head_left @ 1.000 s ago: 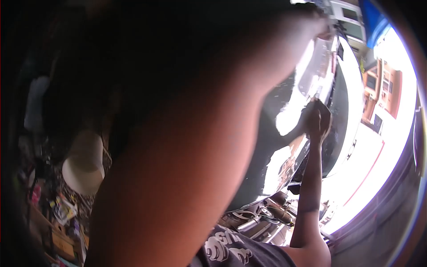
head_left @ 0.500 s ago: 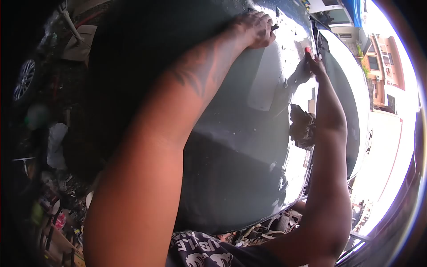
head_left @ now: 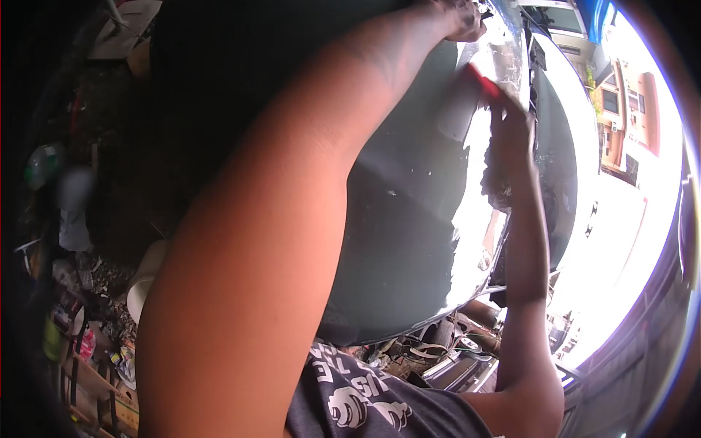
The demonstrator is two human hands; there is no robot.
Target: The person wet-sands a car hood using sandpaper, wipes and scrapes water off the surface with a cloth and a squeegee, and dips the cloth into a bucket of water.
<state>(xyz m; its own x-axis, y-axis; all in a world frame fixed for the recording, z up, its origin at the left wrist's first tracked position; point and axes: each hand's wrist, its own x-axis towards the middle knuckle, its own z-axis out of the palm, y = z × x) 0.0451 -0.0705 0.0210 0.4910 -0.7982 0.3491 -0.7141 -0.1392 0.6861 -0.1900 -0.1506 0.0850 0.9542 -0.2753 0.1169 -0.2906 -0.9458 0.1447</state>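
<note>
Hands apart over a dark, glossy, curved panel (head_left: 401,248). Left hand (head_left: 461,20) at the upper edge of view, low over or against the surface, with a small dark piece (head_left: 487,14) just beside the fingertips; grip not discernible. Right hand (head_left: 512,128) closed around a red tool (head_left: 485,83), near the left hand, with blur at the tool end suggesting motion across the panel; contact uncertain. Farther out: printed dark shirt (head_left: 438,410) below, metal parts (head_left: 453,371) beyond the panel's lower edge, pale rounded container (head_left: 144,281) at lower left, building (head_left: 642,109) at right.
</note>
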